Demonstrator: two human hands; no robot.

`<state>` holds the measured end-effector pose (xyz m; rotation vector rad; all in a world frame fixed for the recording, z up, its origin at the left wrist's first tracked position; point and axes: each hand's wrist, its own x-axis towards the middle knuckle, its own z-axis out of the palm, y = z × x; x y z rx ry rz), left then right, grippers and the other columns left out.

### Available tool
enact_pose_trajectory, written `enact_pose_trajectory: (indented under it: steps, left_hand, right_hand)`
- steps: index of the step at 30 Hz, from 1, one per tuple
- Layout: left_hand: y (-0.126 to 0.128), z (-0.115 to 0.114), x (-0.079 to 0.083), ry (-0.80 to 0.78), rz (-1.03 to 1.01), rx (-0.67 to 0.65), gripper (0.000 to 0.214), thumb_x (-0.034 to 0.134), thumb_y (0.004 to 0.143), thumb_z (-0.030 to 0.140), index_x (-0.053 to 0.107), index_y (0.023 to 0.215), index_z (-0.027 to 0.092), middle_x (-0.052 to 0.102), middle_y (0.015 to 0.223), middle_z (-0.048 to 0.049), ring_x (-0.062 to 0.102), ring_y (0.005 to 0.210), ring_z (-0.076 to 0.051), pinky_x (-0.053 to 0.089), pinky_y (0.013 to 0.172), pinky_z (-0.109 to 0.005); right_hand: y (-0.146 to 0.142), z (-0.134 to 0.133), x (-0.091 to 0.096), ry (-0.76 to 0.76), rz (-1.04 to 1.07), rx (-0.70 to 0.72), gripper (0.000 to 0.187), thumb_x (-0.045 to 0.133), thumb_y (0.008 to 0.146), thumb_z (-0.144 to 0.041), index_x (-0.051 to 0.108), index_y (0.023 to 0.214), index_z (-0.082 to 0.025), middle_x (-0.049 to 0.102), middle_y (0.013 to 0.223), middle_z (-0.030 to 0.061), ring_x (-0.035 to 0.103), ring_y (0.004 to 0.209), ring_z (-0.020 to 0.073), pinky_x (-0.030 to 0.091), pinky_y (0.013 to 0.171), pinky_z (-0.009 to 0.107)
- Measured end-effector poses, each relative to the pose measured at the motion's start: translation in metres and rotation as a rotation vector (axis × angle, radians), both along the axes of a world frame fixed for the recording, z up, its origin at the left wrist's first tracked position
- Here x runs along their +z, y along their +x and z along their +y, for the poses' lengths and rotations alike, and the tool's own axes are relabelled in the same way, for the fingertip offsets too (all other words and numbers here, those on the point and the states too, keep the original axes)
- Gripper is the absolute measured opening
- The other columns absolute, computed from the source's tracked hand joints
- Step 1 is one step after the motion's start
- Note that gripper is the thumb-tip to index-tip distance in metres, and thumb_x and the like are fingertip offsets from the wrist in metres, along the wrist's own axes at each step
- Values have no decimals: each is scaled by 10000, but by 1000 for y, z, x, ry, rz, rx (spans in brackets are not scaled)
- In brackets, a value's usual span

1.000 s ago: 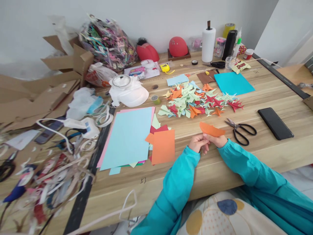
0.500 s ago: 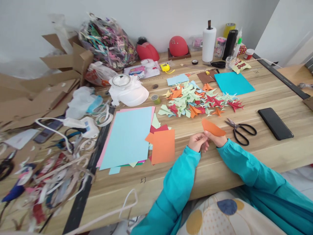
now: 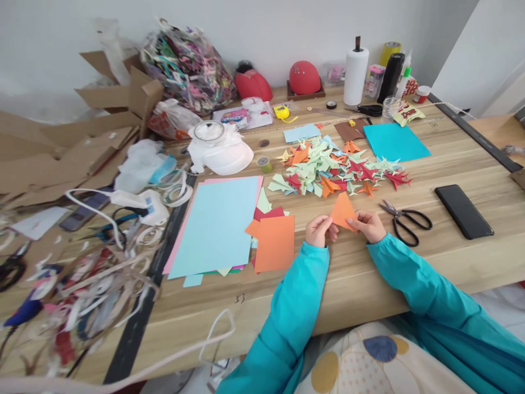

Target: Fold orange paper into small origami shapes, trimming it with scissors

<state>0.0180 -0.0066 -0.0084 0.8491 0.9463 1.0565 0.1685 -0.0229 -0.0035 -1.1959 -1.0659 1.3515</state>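
A small piece of orange paper (image 3: pixel 343 210) is held up between my two hands, with a roughly triangular outline and its point upward. My left hand (image 3: pixel 320 230) pinches its lower left corner. On the other side, my right hand (image 3: pixel 369 226) grips the lower right corner between thumb and fingers. Just beyond lies a heap of folded paper pieces (image 3: pixel 320 164) in pale green, orange, red and blue. Flat orange sheets (image 3: pixel 275 243) rest left of my left hand, beside a stack topped by a light blue sheet (image 3: pixel 217 227).
Black-handled scissors (image 3: pixel 404 221) and a dark phone (image 3: pixel 463 210) lie to the right. A turquoise sheet (image 3: pixel 396 142) is at the back right. Tangled ribbons (image 3: pixel 106 306), a white cable (image 3: pixel 180 355) and a cardboard box (image 3: pixel 118 98) crowd the left side.
The orange paper has turned from lying slanted in my right hand to standing point up. My hands have moved apart, and my left hand now grips its corner too.
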Motion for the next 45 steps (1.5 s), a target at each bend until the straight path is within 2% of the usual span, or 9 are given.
enact_pose_trajectory:
  steps: [5, 9, 13, 18, 23, 26, 29, 35, 45]
  left_hand:
    - [-2, 4, -6, 37, 0, 136, 288, 641, 622, 426, 534, 598, 159, 515, 410, 52, 414, 281, -65, 309, 279, -181]
    - [-3, 6, -8, 26, -90, 156, 271, 611, 637, 382, 475, 530, 173, 410, 317, 77, 333, 235, -62, 229, 256, -181]
    - [-4, 3, -2, -5, -63, 8, 231, 583, 606, 326, 472, 474, 172, 386, 287, 66, 320, 234, -65, 198, 270, -186]
    - [-3, -4, 4, 61, 113, -171, 183, 564, 586, 276, 529, 457, 151, 402, 303, 52, 325, 280, -53, 202, 323, -191]
    - [-3, -4, 3, 102, 193, -107, 204, 592, 608, 316, 542, 497, 153, 420, 368, 52, 353, 347, -60, 241, 367, -202]
    - [-2, -3, 3, 137, 225, -61, 217, 617, 616, 346, 565, 534, 151, 425, 409, 50, 360, 387, -64, 252, 393, -208]
    - [0, -2, 2, 210, 256, -63, 227, 637, 632, 363, 595, 568, 150, 443, 449, 41, 375, 438, -72, 274, 434, -219]
    - [1, -2, -2, 442, 303, -92, 177, 645, 682, 308, 642, 595, 154, 526, 591, -1, 471, 588, -108, 355, 557, -243]
    - [0, 0, -4, 449, 295, -140, 242, 653, 687, 348, 616, 540, 160, 435, 539, 26, 400, 536, -89, 296, 511, -239]
  right_hand:
    - [-4, -5, -1, 16, -91, 212, 365, 683, 621, -484, 592, 589, -132, 539, 487, -22, 429, 434, 72, 328, 420, 210]
    - [1, -1, -1, 13, -79, 67, 482, 562, 717, -547, 524, 452, -147, 504, 400, -2, 427, 390, 76, 327, 417, 218]
    - [7, 5, -4, -70, 101, -75, 532, 476, 717, -633, 543, 491, -157, 511, 408, 16, 437, 383, 95, 303, 388, 228]
    - [6, 1, 0, -90, 3, 56, 516, 510, 697, -632, 597, 587, -136, 555, 508, 22, 485, 477, 106, 324, 454, 227]
    - [4, -2, 2, 13, -242, 221, 403, 647, 649, -507, 578, 564, -119, 458, 489, -30, 367, 481, 65, 269, 469, 214]
    - [4, -1, -2, 61, -295, 194, 400, 632, 668, -498, 586, 581, -110, 448, 502, -29, 350, 492, 64, 266, 471, 214]
    - [4, -1, -5, 81, -309, 181, 397, 632, 670, -496, 577, 585, -112, 436, 505, -34, 338, 494, 63, 265, 466, 212]
    - [5, -1, -9, 115, -351, 328, 410, 657, 658, -463, 472, 496, -135, 322, 472, -66, 260, 471, 47, 213, 433, 207]
    - [3, -3, -5, 153, -281, 331, 415, 637, 693, -434, 431, 485, -140, 324, 480, -63, 275, 477, 48, 218, 446, 212]
